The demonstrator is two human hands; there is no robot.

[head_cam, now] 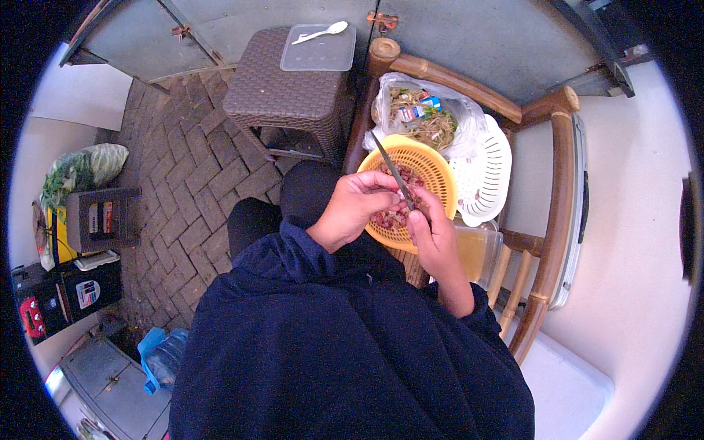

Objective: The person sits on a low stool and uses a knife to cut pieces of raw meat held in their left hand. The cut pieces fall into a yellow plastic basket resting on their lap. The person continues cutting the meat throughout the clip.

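Observation:
My right hand [437, 239] grips a knife [391, 164], its dark narrow blade pointing up and away to the left. Close against it, my left hand [355, 206] pinches a small pale pinkish piece, mostly hidden by the fingers; it may be a shallot. Both hands are over a yellow plastic colander [443, 187]. Inside lie many small reddish-purple pieces [388, 220], which look like shallots. Beyond the colander sits a clear plastic bag [470, 121] of dry roots, green scraps and packets. A white slotted basket [492, 184] with a few reddish bits stands to the right.
A clear plastic container [484, 250] stands near my right wrist on the bamboo bench [550, 220]. Ahead is a brown woven-pattern stool [269, 82] bearing a clear lid [322, 58] and white spoon [324, 32]. Leafy greens [71, 173] and a water jug [165, 357] are at left.

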